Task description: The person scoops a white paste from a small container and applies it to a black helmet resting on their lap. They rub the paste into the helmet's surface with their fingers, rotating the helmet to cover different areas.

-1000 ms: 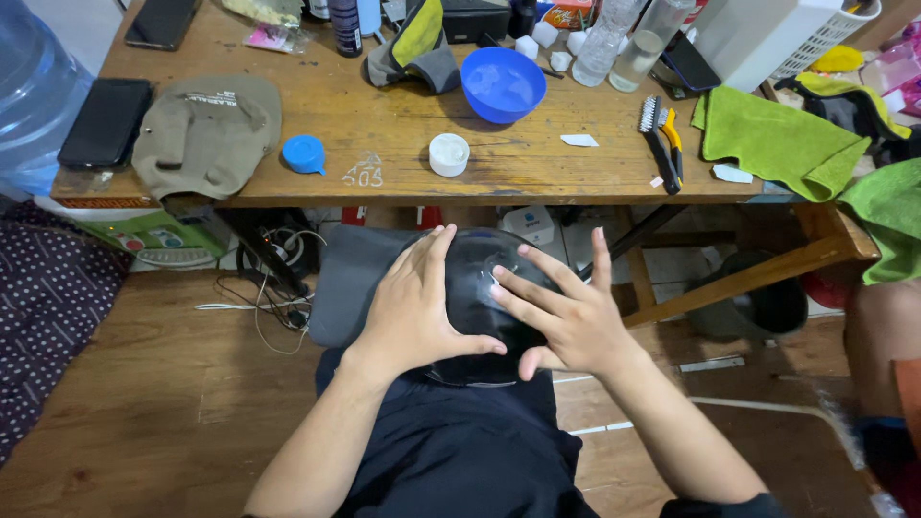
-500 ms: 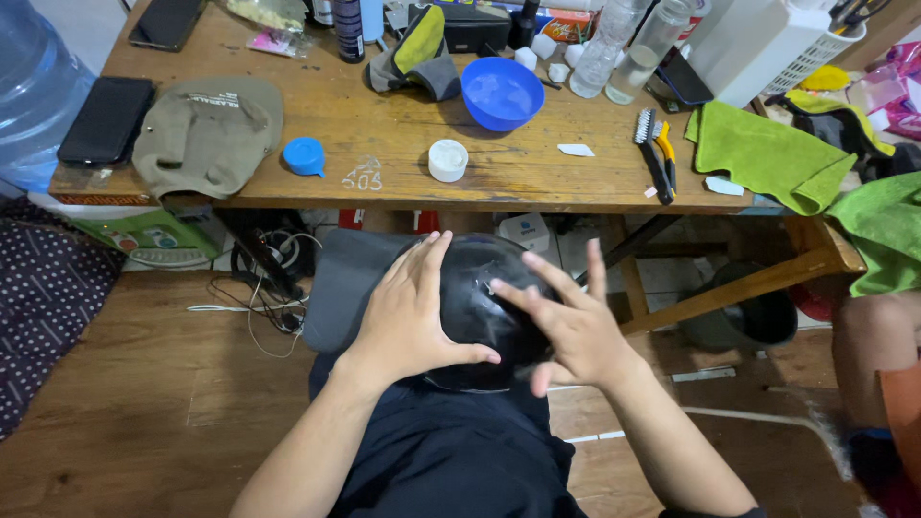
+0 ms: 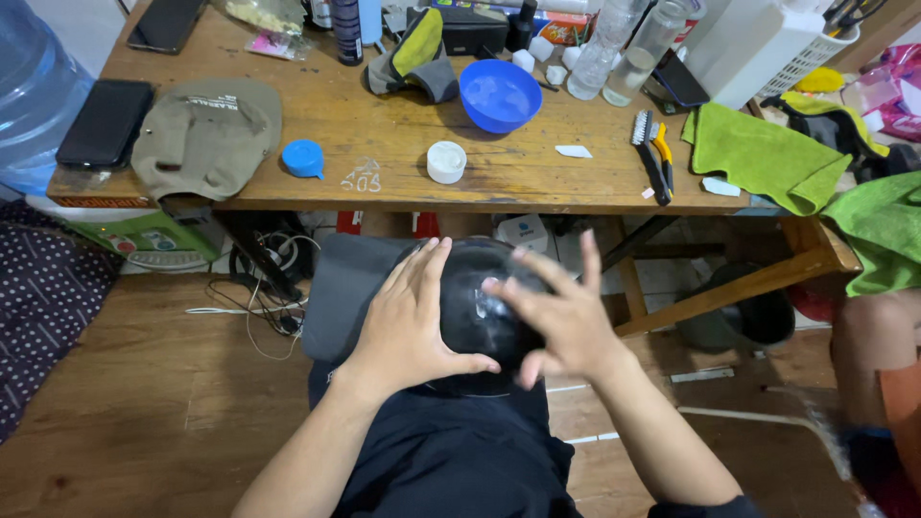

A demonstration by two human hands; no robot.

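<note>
Both hands are resting on a black rounded object lying on the person's lap, at 6 o'clock from the blue bowl. Left hand is lying flat over the object's left side, thumb pressing along its lower edge — grip open-palmed, steadying rather than clenching. Right hand is touching the right side with fingers spread, blurred; grip released, nothing enclosed. A pale smear is showing on the object's top. The wooden table is sitting at 12 o'clock of the hands — a white jar and blue lid near its front edge, green cloth at 2 o'clock.
</note>
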